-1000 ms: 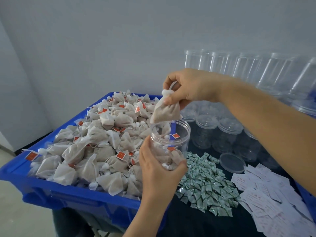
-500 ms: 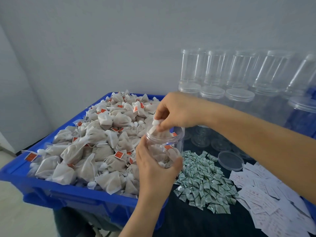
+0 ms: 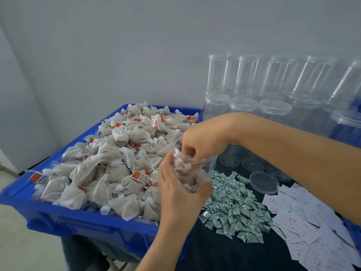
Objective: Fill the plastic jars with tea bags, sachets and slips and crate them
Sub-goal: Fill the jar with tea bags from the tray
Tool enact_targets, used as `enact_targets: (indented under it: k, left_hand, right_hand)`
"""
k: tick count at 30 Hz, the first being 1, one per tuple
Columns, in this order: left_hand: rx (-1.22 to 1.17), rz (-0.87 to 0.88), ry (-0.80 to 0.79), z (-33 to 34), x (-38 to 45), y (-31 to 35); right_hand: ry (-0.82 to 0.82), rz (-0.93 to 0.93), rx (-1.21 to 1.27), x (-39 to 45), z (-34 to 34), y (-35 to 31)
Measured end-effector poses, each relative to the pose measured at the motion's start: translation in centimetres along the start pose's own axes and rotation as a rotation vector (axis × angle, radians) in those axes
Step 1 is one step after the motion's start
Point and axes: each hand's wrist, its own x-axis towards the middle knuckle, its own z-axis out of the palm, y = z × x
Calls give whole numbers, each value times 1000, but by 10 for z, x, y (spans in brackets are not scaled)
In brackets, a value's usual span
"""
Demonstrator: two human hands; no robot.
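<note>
While the left hand (image 3: 178,189) wraps its fingers round the clear plastic jar (image 3: 192,169) from the near side, holding it tilted just right of the blue crate (image 3: 82,222), the right hand (image 3: 203,142) sits over the jar mouth, fingers curled down inside. Looks like it's pushing a tea bag in; can't tell whether it's pinching one or has let go, as the fingertips are hidden by the rim and motion blur.

Head view only:
- Jar: already partly packed with tea bags, no lid on.
- Crate, left: heaped with loose tea bags (image 3: 109,163), red tags showing.
- Near right of the jar: pile of green sachets (image 3: 232,208) on the dark table (image 3: 224,257).
- Further right: white slips (image 3: 312,222) spread out.
- A loose lid (image 3: 264,182) lies between the sachets and the far empty jars (image 3: 254,90), which are stacked two high against the wall.

Step in hand: tea-bag fill. My read is the jar isn't full yet. Next move likely needs the right hand out of the mouth and back left to the heap for another bag. Sachet, slip and lid come later.
</note>
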Motion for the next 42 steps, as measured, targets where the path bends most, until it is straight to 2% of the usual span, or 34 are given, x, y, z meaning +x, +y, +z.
enact_targets:
  k: [4,7,10,15,17,19,23,27,30,32,34,35,38,42]
  left_hand:
    - [16,51,-21,1,-1,-2]
    - [37,57,-38,1,-1,-2]
    - [32,49,-33,0,0,-1]
    - [19,42,-45,1,0,-2]
    - [13,33,-39,1,0,-2]
    - [3,13,-37,1,0,-2]
    - [19,30,-44,0,-1,1]
    - [17,16,-51,0,-1,2]
    - [-40,-51,-12,-1,1,3]
    - [-47,-58,23,0,1,2]
    - [-26,-47,34,1,0,2]
    - [-2,-35,32,1,0,2]
    - [59,-2,14,2,0,1]
    - [44,-54,10,0,1,3]
  right_hand:
    - [-196,23,-79,0,-4,-5]
    - [-263,11,-50,-2,-7,-7]
    - [-199,1,103,-6,-11,-1]
    - [57,72,276,-18,-20,8]
    - [96,59,350,-20,-21,8]
    - [19,35,309,-18,-20,5]
    - [-184,13,46,2,-10,-3]
    - [-266,17,-21,13,-13,-4]
    - [-147,24,209,9,-30,-2]
    - [84,30,447,9,-46,-1]
    - [304,38,510,21,-58,-5]
    - [359,49,479,32,-60,-9]
    - [310,93,300,77,-51,-24]
    - [101,86,316,123,-35,-33]
